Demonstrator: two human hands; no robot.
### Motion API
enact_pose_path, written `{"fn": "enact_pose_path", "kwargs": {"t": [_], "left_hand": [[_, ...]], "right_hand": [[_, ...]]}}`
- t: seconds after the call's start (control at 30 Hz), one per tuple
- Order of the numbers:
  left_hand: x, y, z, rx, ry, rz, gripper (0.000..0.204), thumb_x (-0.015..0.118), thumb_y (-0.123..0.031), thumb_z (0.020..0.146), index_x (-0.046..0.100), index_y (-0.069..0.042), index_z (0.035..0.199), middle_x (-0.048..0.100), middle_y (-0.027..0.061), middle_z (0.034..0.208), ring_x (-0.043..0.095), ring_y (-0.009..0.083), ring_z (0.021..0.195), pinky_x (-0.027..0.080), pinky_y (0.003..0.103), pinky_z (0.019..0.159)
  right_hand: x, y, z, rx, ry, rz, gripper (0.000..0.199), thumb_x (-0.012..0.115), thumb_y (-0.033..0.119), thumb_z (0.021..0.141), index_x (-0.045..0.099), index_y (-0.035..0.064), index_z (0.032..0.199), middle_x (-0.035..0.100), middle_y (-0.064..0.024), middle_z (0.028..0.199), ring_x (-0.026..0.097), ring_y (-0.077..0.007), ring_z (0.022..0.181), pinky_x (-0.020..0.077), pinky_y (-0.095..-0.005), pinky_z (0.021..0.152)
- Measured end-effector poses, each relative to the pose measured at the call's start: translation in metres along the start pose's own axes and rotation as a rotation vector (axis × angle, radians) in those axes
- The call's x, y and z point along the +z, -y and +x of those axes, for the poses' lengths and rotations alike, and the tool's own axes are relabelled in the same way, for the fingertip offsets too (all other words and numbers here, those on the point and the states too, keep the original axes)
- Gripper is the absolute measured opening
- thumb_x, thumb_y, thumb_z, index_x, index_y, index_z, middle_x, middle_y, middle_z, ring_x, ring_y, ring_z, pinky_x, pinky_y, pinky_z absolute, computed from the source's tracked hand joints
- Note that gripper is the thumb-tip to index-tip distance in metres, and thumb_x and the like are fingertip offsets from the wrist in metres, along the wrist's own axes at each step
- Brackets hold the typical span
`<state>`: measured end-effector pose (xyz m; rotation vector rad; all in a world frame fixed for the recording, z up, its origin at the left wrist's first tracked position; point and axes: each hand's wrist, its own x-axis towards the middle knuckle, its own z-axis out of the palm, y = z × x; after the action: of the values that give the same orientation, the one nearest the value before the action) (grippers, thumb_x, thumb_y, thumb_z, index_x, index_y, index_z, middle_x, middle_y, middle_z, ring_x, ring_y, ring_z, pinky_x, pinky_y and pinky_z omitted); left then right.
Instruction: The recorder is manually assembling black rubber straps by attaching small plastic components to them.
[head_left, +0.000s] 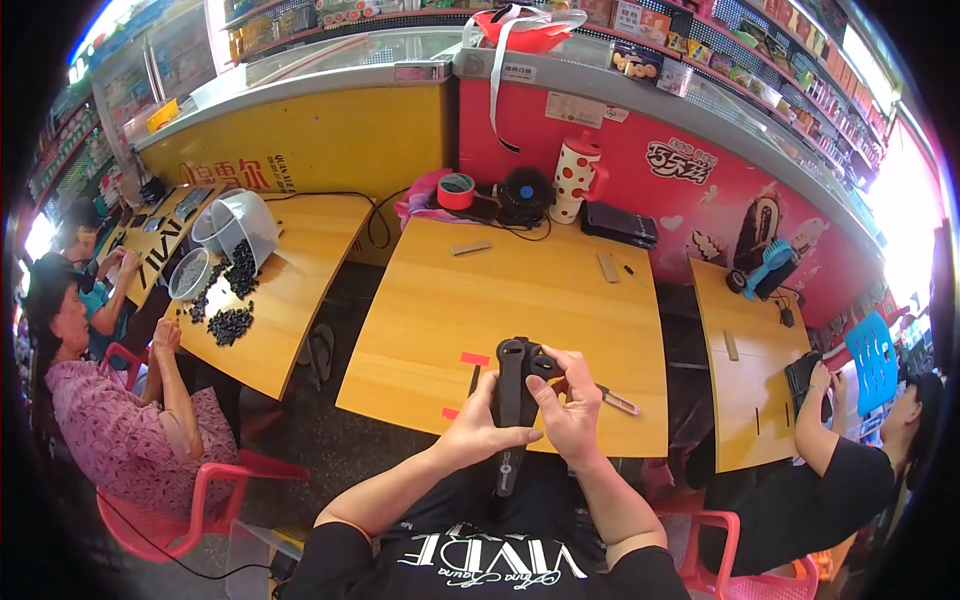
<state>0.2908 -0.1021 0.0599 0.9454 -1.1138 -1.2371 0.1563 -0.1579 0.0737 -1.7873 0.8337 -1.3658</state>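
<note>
Yellow wooden bench (520, 290) fills the middle of a shop, backed by a red freezer counter (640, 150). Both hands hold a long black handheld device (512, 400) upright over the bench's near edge: left hand (480, 425) with fingers clamped around its body, right hand (570, 410) with fingers closed on its upper part. Red tape marks (474, 358) lie just beside it.

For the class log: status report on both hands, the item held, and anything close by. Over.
Left hand and right hand both grip the long black device. Held over wooden table edge. Metal tool beside right hand.
</note>
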Motion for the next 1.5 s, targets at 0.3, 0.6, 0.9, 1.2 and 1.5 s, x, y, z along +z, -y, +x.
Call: {"fn": "enact_pose_path", "kwargs": {"t": [0.3,0.6,0.9,1.2,1.5], "left_hand": [[-0.013,0.009,-0.009,-0.389,-0.003,-0.250,0.028,0.062,-0.024,0.090,0.059,-0.001,0.105,0.061,0.0008,0.090,0.057,0.0077,0.079,0.047,0.024,0.068],[-0.009,0.018,-0.012,-0.307,-0.056,-0.367,0.035,0.053,-0.036,0.095,0.058,-0.002,0.103,0.061,0.0027,0.089,0.057,0.0097,0.077,0.048,0.026,0.068],[-0.060,-0.015,0.001,-0.068,-0.402,-0.372,0.050,0.045,-0.053,0.093,0.055,-0.003,0.092,0.056,0.0032,0.066,0.055,0.0126,0.055,0.046,0.025,0.050],[-0.065,-0.031,0.019,-0.001,-0.436,-0.508,0.043,0.055,-0.046,0.092,0.056,-0.003,0.085,0.055,0.0028,0.063,0.054,0.0110,0.049,0.042,0.023,0.045],[-0.218,-0.001,0.059,0.043,-0.992,-0.736,0.050,0.055,-0.057,0.086,0.052,-0.007,0.087,0.050,0.0024,0.063,0.052,0.0149,0.053,0.047,0.029,0.049]], "right_hand": [[-0.012,0.014,-0.001,-0.151,0.105,-0.292,0.023,0.072,0.006,0.069,0.058,0.0010,0.087,0.055,-0.0129,0.080,0.057,-0.0263,0.074,0.0455,-0.0341,0.062],[-0.035,0.023,0.004,-0.511,0.416,-0.386,0.017,0.069,0.010,0.069,0.053,0.0038,0.072,0.053,-0.0097,0.068,0.056,-0.0272,0.061,0.0444,-0.0350,0.052],[-0.003,0.075,-0.009,-1.192,0.388,-0.393,0.022,0.061,0.012,0.070,0.063,-0.0023,0.087,0.060,-0.0092,0.081,0.063,-0.0193,0.073,0.0469,-0.0261,0.054],[0.005,0.084,-0.012,-1.295,0.401,-0.486,0.010,0.069,0.004,0.071,0.063,-0.0010,0.078,0.062,-0.0124,0.074,0.055,-0.0141,0.062,0.0383,-0.0208,0.045],[-0.078,0.134,-0.020,-0.865,0.855,-0.200,0.098,0.066,0.038,0.084,-0.001,0.0092,0.149,0.023,-0.0215,0.142,0.053,-0.0320,0.106,0.0569,-0.0398,0.069]]}}
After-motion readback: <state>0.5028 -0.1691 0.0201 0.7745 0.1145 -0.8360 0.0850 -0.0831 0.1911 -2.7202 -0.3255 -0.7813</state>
